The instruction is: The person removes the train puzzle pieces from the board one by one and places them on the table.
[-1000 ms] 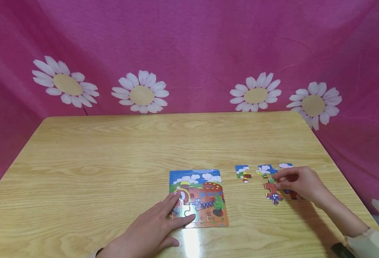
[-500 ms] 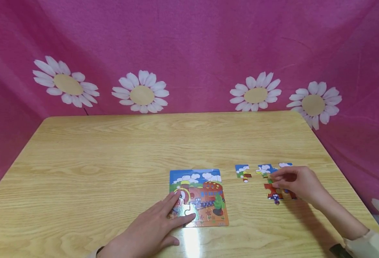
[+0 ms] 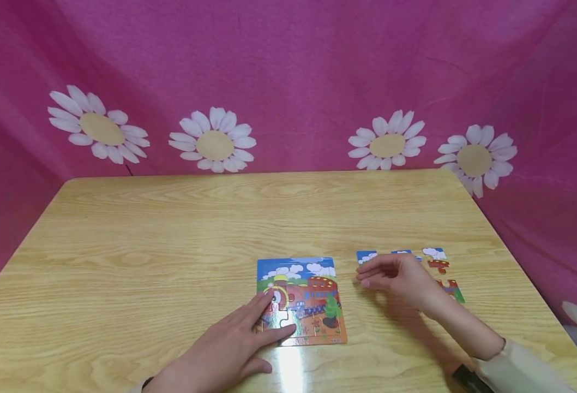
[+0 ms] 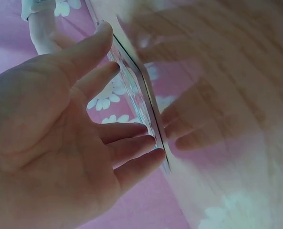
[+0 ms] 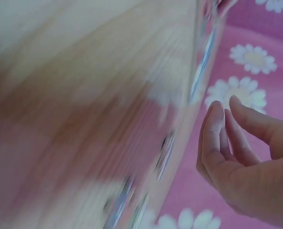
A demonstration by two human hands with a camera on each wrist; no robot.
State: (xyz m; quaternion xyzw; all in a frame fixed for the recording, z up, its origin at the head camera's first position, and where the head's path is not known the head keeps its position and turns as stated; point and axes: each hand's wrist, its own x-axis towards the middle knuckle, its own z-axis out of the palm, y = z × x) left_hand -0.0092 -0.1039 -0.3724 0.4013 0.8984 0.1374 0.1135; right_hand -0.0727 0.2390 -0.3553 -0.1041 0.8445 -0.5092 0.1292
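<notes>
A square jigsaw puzzle (image 3: 323,270) with a cartoon train picture lies at the table's front middle. My left hand (image 3: 220,346) rests on its lower left part, fingers spread. In the left wrist view the fingertips meet the puzzle's edge (image 4: 148,95). My right hand (image 3: 403,281) hovers just right of the puzzle, among loose jigsaw pieces. In the right wrist view its thumb and bent fingers (image 5: 213,129) come near each other, and no piece shows between them. A sky-and-red piece (image 3: 434,254) lies beyond this hand; a blue-sky piece (image 3: 366,255) shows above its fingertips. The hand covers other pieces.
One red and green piece (image 3: 459,295) lies right of the right wrist. Pale wooden table (image 3: 146,234) spreads to the left and behind. A pink curtain (image 3: 288,82) with white daisies hangs along the back and sides.
My right hand has moved left from the right-hand loose pieces toward the puzzle, uncovering pieces at the right. The left hand has kept its place on the puzzle.
</notes>
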